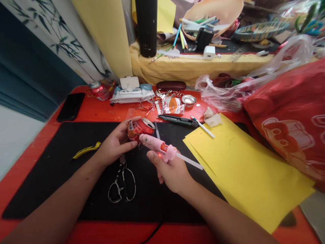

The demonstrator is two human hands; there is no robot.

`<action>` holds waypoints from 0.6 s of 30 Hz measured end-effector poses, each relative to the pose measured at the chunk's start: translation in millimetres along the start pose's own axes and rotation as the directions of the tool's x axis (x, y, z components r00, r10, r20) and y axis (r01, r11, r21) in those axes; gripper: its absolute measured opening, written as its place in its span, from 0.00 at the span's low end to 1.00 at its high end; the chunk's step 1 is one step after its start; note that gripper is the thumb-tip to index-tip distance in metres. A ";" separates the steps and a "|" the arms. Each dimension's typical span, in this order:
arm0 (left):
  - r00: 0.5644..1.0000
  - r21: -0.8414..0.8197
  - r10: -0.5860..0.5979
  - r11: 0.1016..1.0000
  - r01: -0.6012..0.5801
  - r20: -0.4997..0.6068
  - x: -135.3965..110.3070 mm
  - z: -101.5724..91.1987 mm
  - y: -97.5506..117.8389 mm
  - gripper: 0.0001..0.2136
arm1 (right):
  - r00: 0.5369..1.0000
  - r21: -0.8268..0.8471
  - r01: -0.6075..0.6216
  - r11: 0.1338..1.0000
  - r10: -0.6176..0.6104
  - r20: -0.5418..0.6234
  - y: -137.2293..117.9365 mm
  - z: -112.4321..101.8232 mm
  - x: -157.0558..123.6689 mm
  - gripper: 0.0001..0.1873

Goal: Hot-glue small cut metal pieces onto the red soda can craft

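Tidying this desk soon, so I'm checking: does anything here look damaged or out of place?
Yes: jagged metal scraps lie strewn on the red desktop beyond the soda can in the left hand and the pink glue gun in the right hand. They look like torn, sharp-edged offcuts, out of place beside the wipes packet.

Two bare forearms on record. The left forearm [63, 203] enters the view at 7 o'clock and the right forearm [223, 217] at 5 o'clock; both are slim, smooth and uncovered up to the frame edge, where they are cut off. The left hand [114, 144] and right hand [172, 176] are likewise bare. The fingers [130, 144] are slender, with short, trimmed, unpainted nails. The right thumbnail [150, 155] is rounded and plainly visible. Fine skin markings are too small to assess.
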State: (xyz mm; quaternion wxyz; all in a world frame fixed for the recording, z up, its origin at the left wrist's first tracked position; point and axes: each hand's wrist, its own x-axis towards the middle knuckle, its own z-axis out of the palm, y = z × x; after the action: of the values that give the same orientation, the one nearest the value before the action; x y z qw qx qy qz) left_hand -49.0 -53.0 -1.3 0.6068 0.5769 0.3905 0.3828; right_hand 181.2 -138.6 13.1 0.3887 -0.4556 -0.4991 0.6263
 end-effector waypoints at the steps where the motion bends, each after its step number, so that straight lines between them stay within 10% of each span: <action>1: 1.000 0.003 0.001 1.000 -0.001 0.000 0.0 0.1 0.5 0.38 | 1.000 -0.001 -0.002 1.000 0.002 -0.001 0.0 0.1 0.0 0.35; 18: 1.000 -0.015 0.012 1.000 -0.012 0.019 -0.6 2.3 3.9 0.35 | 0.999 0.019 0.030 0.999 -0.030 0.011 -2.6 -0.1 -0.9 0.31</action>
State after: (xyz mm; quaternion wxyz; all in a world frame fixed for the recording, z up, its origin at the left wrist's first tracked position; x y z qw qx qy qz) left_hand -47.2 -54.3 2.8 0.6124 0.5783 0.3785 0.3839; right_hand 181.6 -138.9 15.8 0.3992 -0.4409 -0.5023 0.6277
